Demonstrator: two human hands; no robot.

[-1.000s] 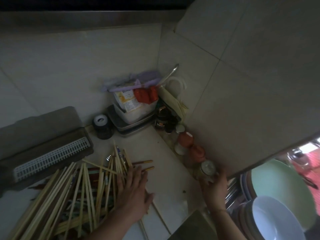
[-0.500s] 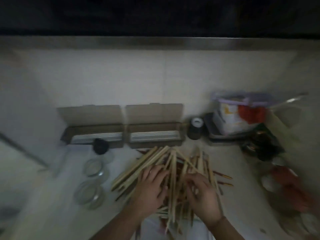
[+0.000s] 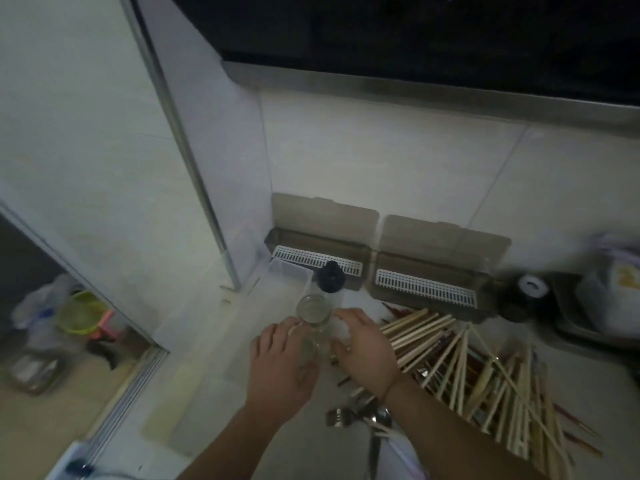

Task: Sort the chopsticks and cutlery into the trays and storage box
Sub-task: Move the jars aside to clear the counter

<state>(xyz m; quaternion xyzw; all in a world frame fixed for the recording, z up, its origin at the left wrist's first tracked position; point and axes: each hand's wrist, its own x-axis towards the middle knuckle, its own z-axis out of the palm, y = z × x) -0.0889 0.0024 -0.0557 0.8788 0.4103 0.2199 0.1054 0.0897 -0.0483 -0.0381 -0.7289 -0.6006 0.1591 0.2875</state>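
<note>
**Jars being cleared aside before the sorting starts**

While the chopsticks (image 3: 450,355) lie in a loose heap on the surface (image 3: 242,393), both hands work at the clear glass jars just left of that heap. The left hand (image 3: 280,372) curls around the nearer jar (image 3: 310,351), and the right hand (image 3: 367,351) cups the same cluster from the other side, fingers bent; in the dim light I cannot tell how firm either grip is. A second jar (image 3: 313,308) stands touching, just behind.

Forks and spoons (image 3: 360,415) lie under the right forearm, at the near edge of the heap. Two open trays (image 3: 426,289) with white slotted inserts sit against the wall, apparently unfilled, and a clear storage box (image 3: 287,282) stands left of them beside a black lid (image 3: 331,277).

I judge sorting has not begun: this step looks like making room. Next, the jars need setting clear, then chopsticks gathering in aligned bundles.

Half a second earlier, both hands rested spread on the chopstick heap; now they are on the jars, and the view has swung left.
</note>
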